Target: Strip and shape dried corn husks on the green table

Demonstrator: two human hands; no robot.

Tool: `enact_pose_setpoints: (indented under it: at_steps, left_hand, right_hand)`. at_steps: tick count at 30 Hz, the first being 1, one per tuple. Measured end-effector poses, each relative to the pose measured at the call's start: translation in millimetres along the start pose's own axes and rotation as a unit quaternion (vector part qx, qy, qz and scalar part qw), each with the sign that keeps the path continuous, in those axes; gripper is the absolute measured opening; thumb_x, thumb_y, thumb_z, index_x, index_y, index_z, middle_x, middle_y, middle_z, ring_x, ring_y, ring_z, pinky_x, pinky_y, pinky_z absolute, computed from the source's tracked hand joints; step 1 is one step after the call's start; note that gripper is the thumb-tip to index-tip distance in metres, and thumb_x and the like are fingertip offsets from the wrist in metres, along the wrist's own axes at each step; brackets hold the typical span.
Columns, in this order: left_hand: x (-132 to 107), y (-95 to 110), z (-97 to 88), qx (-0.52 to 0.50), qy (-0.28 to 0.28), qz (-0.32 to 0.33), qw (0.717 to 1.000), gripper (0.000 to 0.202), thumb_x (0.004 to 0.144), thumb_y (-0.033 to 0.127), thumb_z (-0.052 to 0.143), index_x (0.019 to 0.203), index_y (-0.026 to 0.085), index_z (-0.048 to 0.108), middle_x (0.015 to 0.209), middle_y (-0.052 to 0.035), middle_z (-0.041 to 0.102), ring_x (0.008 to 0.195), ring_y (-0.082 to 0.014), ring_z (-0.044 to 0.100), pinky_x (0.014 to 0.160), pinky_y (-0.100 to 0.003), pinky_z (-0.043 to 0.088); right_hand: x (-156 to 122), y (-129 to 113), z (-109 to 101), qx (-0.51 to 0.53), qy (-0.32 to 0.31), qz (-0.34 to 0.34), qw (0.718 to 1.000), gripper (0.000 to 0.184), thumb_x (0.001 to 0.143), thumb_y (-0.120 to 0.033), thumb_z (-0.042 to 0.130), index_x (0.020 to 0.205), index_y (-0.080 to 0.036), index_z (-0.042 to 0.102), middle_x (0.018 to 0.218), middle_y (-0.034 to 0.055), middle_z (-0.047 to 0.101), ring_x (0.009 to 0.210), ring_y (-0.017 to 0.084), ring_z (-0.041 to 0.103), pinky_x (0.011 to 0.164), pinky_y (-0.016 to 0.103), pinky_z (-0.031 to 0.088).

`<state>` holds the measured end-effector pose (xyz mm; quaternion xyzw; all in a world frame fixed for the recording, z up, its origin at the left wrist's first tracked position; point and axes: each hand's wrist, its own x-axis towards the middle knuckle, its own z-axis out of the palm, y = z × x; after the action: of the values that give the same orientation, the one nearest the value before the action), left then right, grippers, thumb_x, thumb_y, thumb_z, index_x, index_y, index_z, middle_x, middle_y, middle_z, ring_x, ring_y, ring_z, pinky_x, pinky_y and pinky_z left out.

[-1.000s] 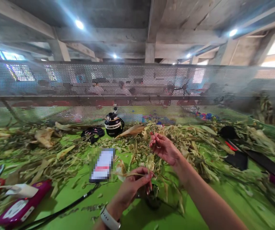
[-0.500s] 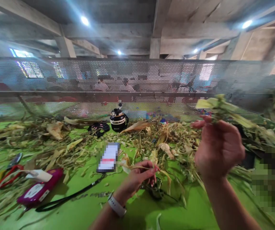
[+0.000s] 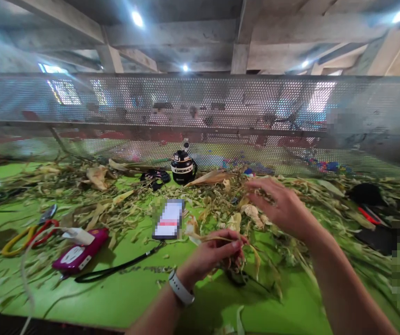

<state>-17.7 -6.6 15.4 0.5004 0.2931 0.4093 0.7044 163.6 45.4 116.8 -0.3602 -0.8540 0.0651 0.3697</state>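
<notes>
My left hand (image 3: 217, 256) is closed in a pinch on a thin dried plant stem (image 3: 207, 238) just above the green table (image 3: 116, 302); a white watch sits on that wrist. My right hand (image 3: 283, 207) hovers over the pile of dried leaves and stalks (image 3: 242, 209), fingers loosely curled and blurred by motion. What it holds, if anything, I cannot make out. A small dark object (image 3: 236, 277) lies under the left hand.
A phone (image 3: 168, 219) lies face up left of my hands. A pink device (image 3: 79, 253), red and yellow scissors (image 3: 29, 232), a black cord (image 3: 116, 269), a black jug (image 3: 182, 167) and a perforated metal screen (image 3: 200, 107) are there. Black tools (image 3: 370, 209) lie at the right.
My right hand, raised to the right with a clump of green leaves half a second ago, has come back down over the pile without it. The left hand kept its pinch.
</notes>
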Motion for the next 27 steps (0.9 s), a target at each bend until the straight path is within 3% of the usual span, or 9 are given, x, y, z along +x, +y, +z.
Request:
enact_pose_setpoints:
  at_steps: [4, 7, 15, 21, 24, 27]
  left_hand:
    - [-0.1, -2.2, -1.4, -0.01, -0.004, -0.021, 1.0, 0.035, 0.07, 0.044, 0.067, 0.085, 0.015, 0.058, 0.067, -0.0013, 0.061, 0.048, -0.0054, 0.049, 0.042, -0.017, 0.026]
    - [0.8, -4.3, -2.4, -0.022, 0.001, -0.006, 1.0, 0.032, 0.069, 0.042, 0.068, 0.083, 0.015, 0.056, 0.065, 0.0001, 0.06, 0.046, -0.0035, 0.043, 0.044, -0.017, 0.026]
    - [1.8, 1.2, 0.9, 0.001, 0.058, 0.023, 0.998, 0.037, 0.065, 0.045, 0.07, 0.08, 0.013, 0.059, 0.057, 0.0032, 0.054, 0.045, -0.0033, 0.037, 0.043, -0.018, 0.022]
    - [-2.0, 3.4, -1.6, -0.014, 0.031, -0.026, 0.999, 0.034, 0.061, 0.042, 0.074, 0.075, 0.014, 0.059, 0.057, 0.0029, 0.054, 0.046, -0.0045, 0.043, 0.044, -0.018, 0.025]
    - [-0.6, 2.0, -2.7, -0.071, 0.034, -0.02, 0.997, 0.03, 0.065, 0.039, 0.072, 0.077, 0.014, 0.061, 0.056, 0.0023, 0.055, 0.045, -0.0051, 0.046, 0.044, -0.018, 0.029]
    - [3.4, 1.8, -2.7, -0.141, 0.044, -0.014, 0.989, 0.031, 0.07, 0.04, 0.067, 0.085, 0.013, 0.065, 0.063, -0.0015, 0.061, 0.049, -0.0066, 0.051, 0.048, -0.019, 0.035]
  right_hand:
    - [-7.5, -15.6, -6.9, 0.083, -0.268, -0.048, 0.959, 0.03, 0.087, -0.034, 0.05, 0.114, -0.028, 0.06, 0.11, 0.0031, 0.064, 0.102, 0.018, 0.056, 0.091, 0.034, 0.041]
    - [-6.3, -18.4, -4.9, 0.08, -0.312, -0.054, 0.945, 0.026, 0.086, -0.036, 0.049, 0.104, -0.026, 0.065, 0.098, 0.003, 0.066, 0.095, 0.017, 0.056, 0.088, 0.033, 0.04]
    - [-6.3, -10.6, 5.6, 0.004, -0.257, -0.041, 0.966, 0.027, 0.089, -0.032, 0.046, 0.071, -0.018, 0.061, 0.069, 0.002, 0.056, 0.069, 0.014, 0.049, 0.068, 0.028, 0.037]
    - [-15.1, -3.3, 25.3, -0.011, -0.174, -0.1, 0.98, 0.028, 0.091, -0.031, 0.044, 0.07, -0.017, 0.055, 0.069, 0.0029, 0.055, 0.073, 0.016, 0.048, 0.072, 0.031, 0.038]
    - [-14.5, 1.8, 32.4, 0.005, -0.126, -0.09, 0.988, 0.024, 0.09, -0.031, 0.046, 0.073, -0.018, 0.055, 0.07, 0.0031, 0.056, 0.072, 0.016, 0.05, 0.07, 0.031, 0.04]
    - [-14.4, 5.5, 33.1, -0.002, -0.027, -0.058, 0.998, 0.012, 0.087, -0.029, 0.051, 0.087, -0.018, 0.057, 0.087, 0.0067, 0.06, 0.086, 0.019, 0.053, 0.079, 0.034, 0.042]
